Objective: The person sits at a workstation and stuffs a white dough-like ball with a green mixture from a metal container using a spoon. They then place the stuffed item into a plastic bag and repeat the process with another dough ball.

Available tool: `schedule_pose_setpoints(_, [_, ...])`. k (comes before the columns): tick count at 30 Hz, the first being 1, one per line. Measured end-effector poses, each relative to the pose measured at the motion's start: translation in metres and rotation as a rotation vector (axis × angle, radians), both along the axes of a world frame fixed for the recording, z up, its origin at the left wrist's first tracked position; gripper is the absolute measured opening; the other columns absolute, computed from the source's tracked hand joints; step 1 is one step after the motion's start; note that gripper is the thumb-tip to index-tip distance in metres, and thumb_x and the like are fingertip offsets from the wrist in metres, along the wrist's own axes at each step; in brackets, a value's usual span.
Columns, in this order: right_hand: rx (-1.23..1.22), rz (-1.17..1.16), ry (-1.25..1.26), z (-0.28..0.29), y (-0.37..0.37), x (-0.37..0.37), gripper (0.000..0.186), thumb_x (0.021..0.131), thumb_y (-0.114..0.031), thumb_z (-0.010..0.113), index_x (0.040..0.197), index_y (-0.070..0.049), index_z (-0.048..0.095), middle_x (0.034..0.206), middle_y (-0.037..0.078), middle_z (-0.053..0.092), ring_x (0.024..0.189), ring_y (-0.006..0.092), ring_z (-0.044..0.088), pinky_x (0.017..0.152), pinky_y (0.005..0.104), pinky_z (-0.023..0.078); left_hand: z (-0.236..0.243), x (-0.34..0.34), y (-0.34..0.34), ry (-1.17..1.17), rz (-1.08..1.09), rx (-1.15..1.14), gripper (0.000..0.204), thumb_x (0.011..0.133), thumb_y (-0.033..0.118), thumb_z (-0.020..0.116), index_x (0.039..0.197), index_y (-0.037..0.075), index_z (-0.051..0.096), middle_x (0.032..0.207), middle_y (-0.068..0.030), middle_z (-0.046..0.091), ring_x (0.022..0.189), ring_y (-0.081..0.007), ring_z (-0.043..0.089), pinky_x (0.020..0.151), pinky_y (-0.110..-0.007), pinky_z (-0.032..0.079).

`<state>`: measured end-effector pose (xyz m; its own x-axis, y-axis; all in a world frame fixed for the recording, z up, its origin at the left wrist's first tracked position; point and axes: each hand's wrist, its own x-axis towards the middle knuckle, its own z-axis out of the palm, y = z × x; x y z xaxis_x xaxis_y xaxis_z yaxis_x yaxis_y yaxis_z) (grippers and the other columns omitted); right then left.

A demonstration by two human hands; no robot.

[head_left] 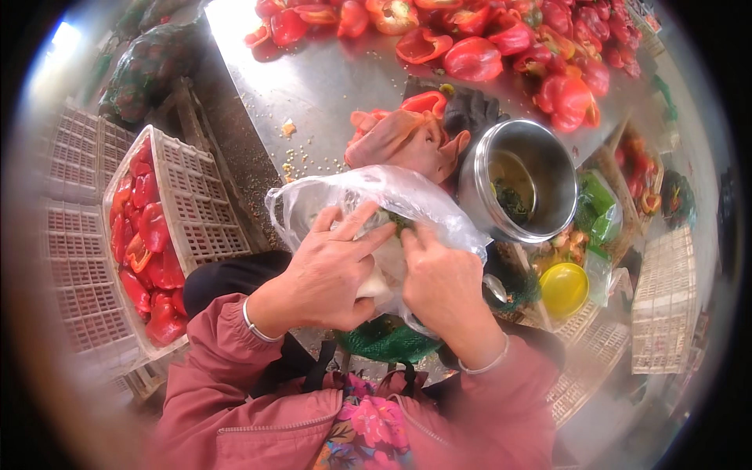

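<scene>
A clear plastic bag (427, 200) lies crumpled over my lap at the table's near edge. Over its mouth, my left hand (333, 270) curls round a pale, bun-like piece (374, 283), with its index and middle fingers stretched out. My right hand (446, 282) is closed, its fingertips pinched together beside some dark green bits (398, 222) between the hands. What the right fingers grip is hidden. Just beyond the right hand stands a steel pot (478, 184) with cooked greens (513, 202) and some liquid inside. Orange-pink rubber gloves (411, 145) lie behind the bag.
Halved red peppers (474, 59) are heaped on the metal table (270, 98). A white crate (207, 200) full of red peppers stands at left. To the right are a yellow bowl (564, 289), a green packet (597, 205) and pale crates (664, 301). A dark glove (474, 110) lies behind the pot.
</scene>
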<state>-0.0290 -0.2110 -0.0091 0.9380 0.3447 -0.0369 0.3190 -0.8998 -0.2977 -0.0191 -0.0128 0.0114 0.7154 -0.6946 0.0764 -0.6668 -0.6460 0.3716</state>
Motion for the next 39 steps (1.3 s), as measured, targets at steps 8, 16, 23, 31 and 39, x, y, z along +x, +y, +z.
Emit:
schedule_pose_setpoints(8, [0.132, -0.038, 0.030, 0.014, -0.005, 0.004, 0.036, 0.089, -0.015, 0.061, 0.121, -0.001, 0.068, 0.119, 0.018, 0.070, 0.079, 0.0352, 0.073, 0.070, 0.0421, 0.059, 0.000, -0.003, -0.001, -0.069, 0.028, 0.042, 0.034, 0.056, 0.030, 0.073, 0.077, 0.002, 0.073, 0.107, -0.0104, 0.069, 0.132, -0.0312, 0.052, 0.099, -0.053, 0.036])
schedule_pose_setpoints(16, [1.150, -0.027, 0.037, 0.096, -0.046, -0.004, 0.053, 0.107, -0.042, 0.041, 0.112, 0.003, 0.068, 0.115, 0.020, 0.068, 0.070, 0.0137, 0.059, 0.067, 0.0287, 0.051, -0.003, -0.006, 0.004, -0.078, 0.034, 0.010, 0.030, 0.057, 0.026, 0.071, 0.074, 0.002, 0.071, 0.111, -0.0102, 0.068, 0.136, -0.0320, 0.050, 0.099, -0.054, 0.036])
schedule_pose_setpoints(23, [1.095, -0.042, -0.470, 0.090, -0.054, -0.005, 0.072, 0.105, -0.064, 0.031, 0.097, -0.001, 0.066, 0.081, 0.010, 0.054, 0.064, 0.0141, 0.046, 0.060, 0.0270, 0.037, 0.000, -0.002, -0.001, -0.102, 0.060, -0.010, 0.031, 0.057, 0.025, 0.071, 0.073, -0.001, 0.070, 0.120, -0.0145, 0.066, 0.139, -0.0362, 0.047, 0.100, -0.054, 0.036])
schedule_pose_setpoints(31, [0.775, -0.061, -0.248, 0.073, -0.016, -0.006, 0.010, 0.088, -0.008, 0.077, 0.089, -0.003, 0.068, 0.091, 0.012, 0.061, 0.072, 0.0288, 0.064, 0.062, 0.0348, 0.052, -0.001, -0.002, 0.001, -0.151, 0.093, 0.030, 0.035, 0.056, 0.027, 0.072, 0.076, -0.002, 0.070, 0.122, -0.0157, 0.066, 0.137, -0.0369, 0.047, 0.100, -0.054, 0.037])
schedule_pose_setpoints(39, [0.666, -0.136, -0.282, 0.023, 0.006, 0.004, 0.010, 0.094, -0.012, 0.071, 0.096, -0.006, 0.064, 0.095, 0.011, 0.061, 0.073, 0.0330, 0.066, 0.060, 0.0400, 0.054, 0.001, 0.001, -0.005, -0.137, 0.118, 0.005, 0.033, 0.060, 0.028, 0.074, 0.076, -0.001, 0.071, 0.119, -0.0101, 0.068, 0.130, -0.0376, 0.051, 0.098, -0.053, 0.038])
